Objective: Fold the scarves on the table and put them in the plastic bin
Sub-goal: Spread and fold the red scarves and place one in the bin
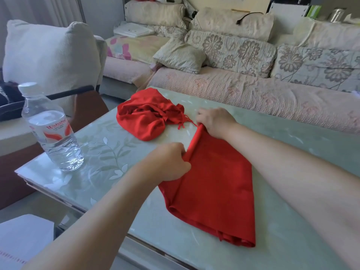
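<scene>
A red scarf [218,184] lies partly folded and flat on the glass table [292,230], reaching from the middle towards the near edge. My left hand [167,162] pinches its left edge near the middle. My right hand [216,121] grips the same edge at the far corner. A second red scarf [148,115] with a fringe lies crumpled in a heap on the table, just beyond my hands. No plastic bin shows in this view.
A clear water bottle [52,129] stands at the table's left corner. A flowered sofa [253,90] runs along the far side. A grey cushion [50,49] sits on a chair at left. Something white [23,240] lies low at the near left.
</scene>
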`<move>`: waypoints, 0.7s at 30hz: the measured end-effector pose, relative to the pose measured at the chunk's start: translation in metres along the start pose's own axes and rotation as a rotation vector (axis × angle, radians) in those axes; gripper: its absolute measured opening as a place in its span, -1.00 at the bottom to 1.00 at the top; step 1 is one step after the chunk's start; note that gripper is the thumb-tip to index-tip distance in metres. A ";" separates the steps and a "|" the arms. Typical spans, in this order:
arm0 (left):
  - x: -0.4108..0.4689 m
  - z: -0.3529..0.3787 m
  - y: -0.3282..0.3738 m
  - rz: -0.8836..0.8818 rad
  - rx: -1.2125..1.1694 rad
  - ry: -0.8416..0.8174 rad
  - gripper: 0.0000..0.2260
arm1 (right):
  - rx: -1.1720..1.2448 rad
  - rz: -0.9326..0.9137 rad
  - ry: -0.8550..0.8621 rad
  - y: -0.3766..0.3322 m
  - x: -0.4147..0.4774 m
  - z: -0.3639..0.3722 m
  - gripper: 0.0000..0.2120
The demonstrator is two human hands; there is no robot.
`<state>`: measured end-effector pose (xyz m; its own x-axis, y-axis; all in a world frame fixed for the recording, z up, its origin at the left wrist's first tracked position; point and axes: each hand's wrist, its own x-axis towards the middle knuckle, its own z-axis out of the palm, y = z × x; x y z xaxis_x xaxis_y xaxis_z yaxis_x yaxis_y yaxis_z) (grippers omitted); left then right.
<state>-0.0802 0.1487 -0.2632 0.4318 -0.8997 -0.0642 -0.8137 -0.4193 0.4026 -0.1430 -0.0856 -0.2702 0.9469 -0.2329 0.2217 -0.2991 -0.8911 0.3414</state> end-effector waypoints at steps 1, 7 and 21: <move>-0.005 0.002 0.008 0.057 -0.015 -0.009 -0.73 | 0.046 0.042 0.012 0.006 -0.011 -0.001 -0.80; -0.012 0.042 0.039 0.254 0.010 -0.269 -0.73 | 0.172 0.272 -0.167 0.013 -0.084 0.026 -0.76; 0.002 0.102 0.001 0.361 0.209 -0.067 -0.22 | 0.314 0.515 -0.383 -0.028 -0.137 0.026 -0.43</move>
<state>-0.1196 0.1340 -0.3564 0.0839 -0.9964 -0.0151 -0.9726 -0.0852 0.2164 -0.2609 -0.0389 -0.3339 0.6866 -0.7235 -0.0718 -0.7259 -0.6877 -0.0124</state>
